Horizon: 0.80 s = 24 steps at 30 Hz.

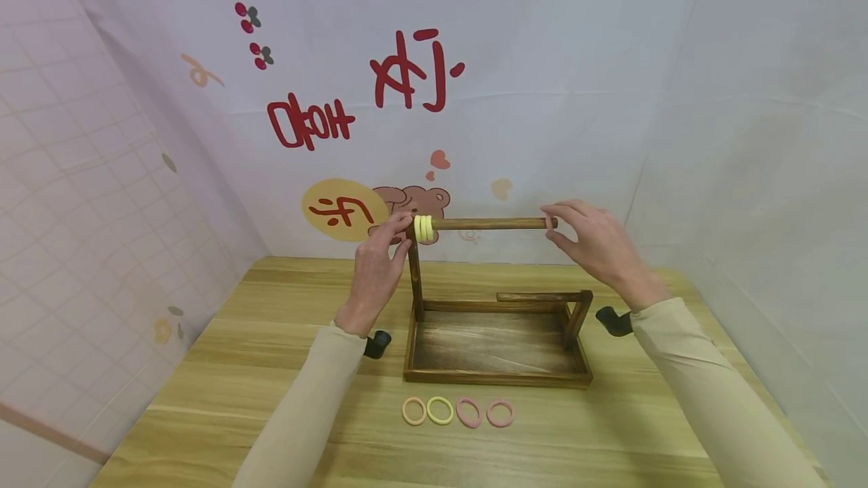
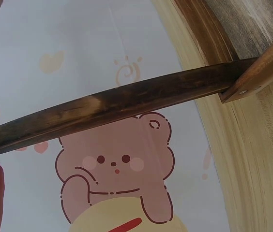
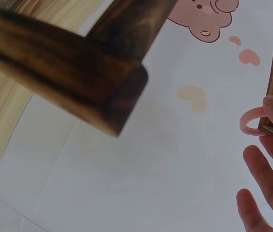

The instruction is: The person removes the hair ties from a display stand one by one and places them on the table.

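Observation:
A dark wooden stand [image 1: 498, 379] with a tray base and two posts is on the table. From its taller left post, a rod [image 1: 488, 224] extends to the right. Several yellow rings [image 1: 423, 229] sit bunched on the rod beside that post. My left hand [image 1: 380, 266] grips the top of the post between thumb and fingers; the left wrist view shows only its fingertips. With thumb and index finger, my right hand [image 1: 597, 239] pinches a pink ring [image 3: 248, 120] around the rod's free end, its other fingers spread.
On the table in front of the stand lie a peach ring [image 1: 404, 411], a yellow ring [image 1: 440, 423] and two pink rings [image 1: 500, 425]. A lower, shorter rod [image 1: 536, 297] points left from the right post [image 1: 577, 321]. A printed cloth [image 1: 542, 134] hangs behind.

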Available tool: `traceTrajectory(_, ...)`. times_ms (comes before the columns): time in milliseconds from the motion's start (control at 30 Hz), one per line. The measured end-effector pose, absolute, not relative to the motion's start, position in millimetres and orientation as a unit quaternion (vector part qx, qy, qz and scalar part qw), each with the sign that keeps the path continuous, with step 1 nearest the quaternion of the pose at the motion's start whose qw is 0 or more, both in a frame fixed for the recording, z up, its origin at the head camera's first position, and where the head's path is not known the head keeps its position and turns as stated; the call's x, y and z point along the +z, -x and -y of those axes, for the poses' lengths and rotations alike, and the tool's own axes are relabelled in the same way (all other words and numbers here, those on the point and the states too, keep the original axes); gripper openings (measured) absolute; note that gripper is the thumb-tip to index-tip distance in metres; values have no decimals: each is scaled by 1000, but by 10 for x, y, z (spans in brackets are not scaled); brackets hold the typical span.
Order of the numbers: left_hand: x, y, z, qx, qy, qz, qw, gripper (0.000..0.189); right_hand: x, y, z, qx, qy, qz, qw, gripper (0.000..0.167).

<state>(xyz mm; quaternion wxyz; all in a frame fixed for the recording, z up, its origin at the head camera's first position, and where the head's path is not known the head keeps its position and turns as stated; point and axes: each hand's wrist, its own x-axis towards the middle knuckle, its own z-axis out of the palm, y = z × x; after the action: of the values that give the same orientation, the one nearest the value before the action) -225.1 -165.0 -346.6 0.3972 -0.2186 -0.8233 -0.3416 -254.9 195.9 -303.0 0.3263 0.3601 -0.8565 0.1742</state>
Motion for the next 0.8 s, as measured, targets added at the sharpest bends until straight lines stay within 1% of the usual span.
traceTrajectory(567,-3491,2281,1646,-342,218,821,402,43,-3009,2475,-2079,198,-356,846,344,47)
traceTrajectory(700,-3493,2292,1647,-337,216,822,404,43,-3001,2401,-2126,207,-337,855,335,50)
traceTrajectory(800,-3492,2298,1646,-334,217,823,405,43,-3003,2334,-2150,216,-316,866,321,43)
